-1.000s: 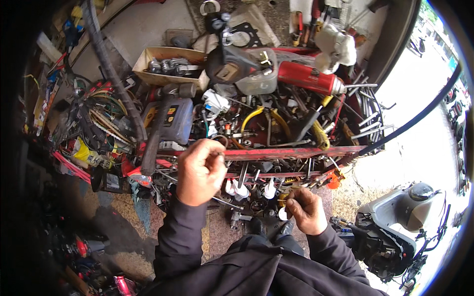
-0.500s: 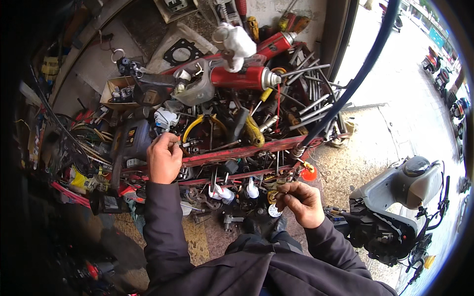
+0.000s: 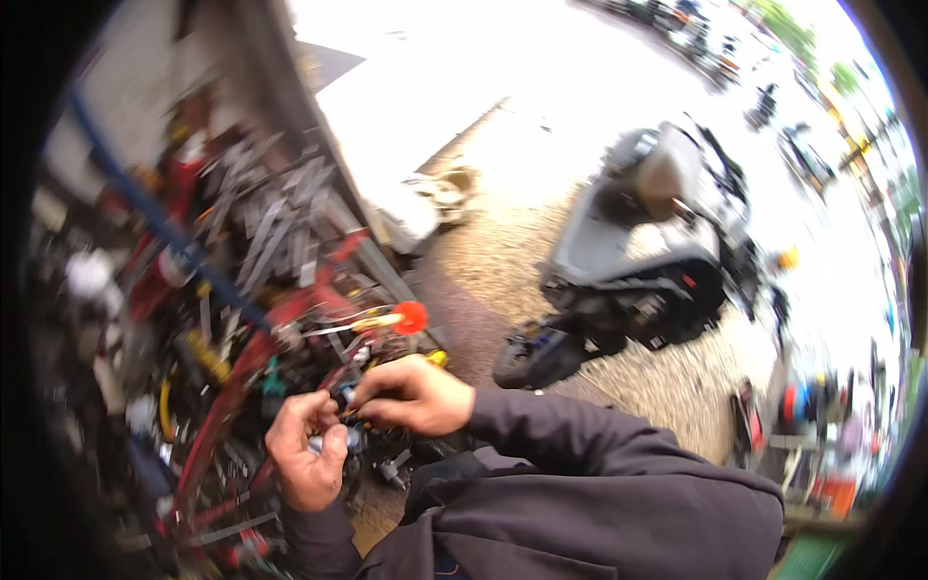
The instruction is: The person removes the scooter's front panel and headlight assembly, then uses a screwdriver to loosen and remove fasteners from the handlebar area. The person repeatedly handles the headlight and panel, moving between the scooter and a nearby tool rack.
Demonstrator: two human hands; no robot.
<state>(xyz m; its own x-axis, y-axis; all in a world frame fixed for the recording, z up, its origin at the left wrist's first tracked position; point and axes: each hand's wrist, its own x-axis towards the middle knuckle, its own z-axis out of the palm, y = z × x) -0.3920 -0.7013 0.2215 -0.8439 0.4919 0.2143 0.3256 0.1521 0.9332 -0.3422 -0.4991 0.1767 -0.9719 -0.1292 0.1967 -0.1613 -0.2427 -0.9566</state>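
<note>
Metal small part (image 3: 340, 418), bluish-silver and blurred, sits pinched between both hands low in the frame, just in front of the cluttered tool rack (image 3: 242, 290). Left hand (image 3: 307, 454) grip is curled narrow around the part from below. Right hand (image 3: 411, 394) grip is narrow too, fingertips pinching its top end. Exact kind of part: cannot tell, motion blur. Red-capped tool (image 3: 401, 319) juts out just above the hands. Grey scooter (image 3: 648, 251) stands well apart on the gravel. To do it well, probably: keep the left hand steady as the anchor, work only with the right fingertips, stay clear of the jutting tool.
</note>
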